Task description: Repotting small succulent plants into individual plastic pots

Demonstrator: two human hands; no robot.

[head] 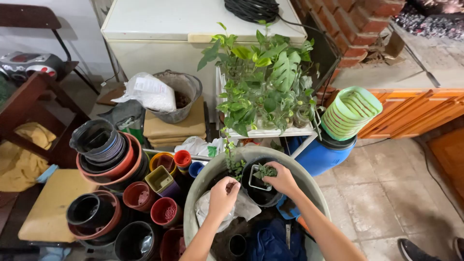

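Over the wide grey round plastic tub (316, 195), we are working on a small square grey seedling pot (256, 180) at twelve o'clock inside it. It looks light, its leaves fragile; the rim seems the best hold. Our right hand (282, 180) is pinching it, our left hand (223, 197) curling loosely onto a crumpled white bag (246, 208).

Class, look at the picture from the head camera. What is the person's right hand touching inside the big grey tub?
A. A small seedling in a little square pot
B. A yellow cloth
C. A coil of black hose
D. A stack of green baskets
A: the right hand rests on the small seedling in the little square pot, inside the big grey tub.
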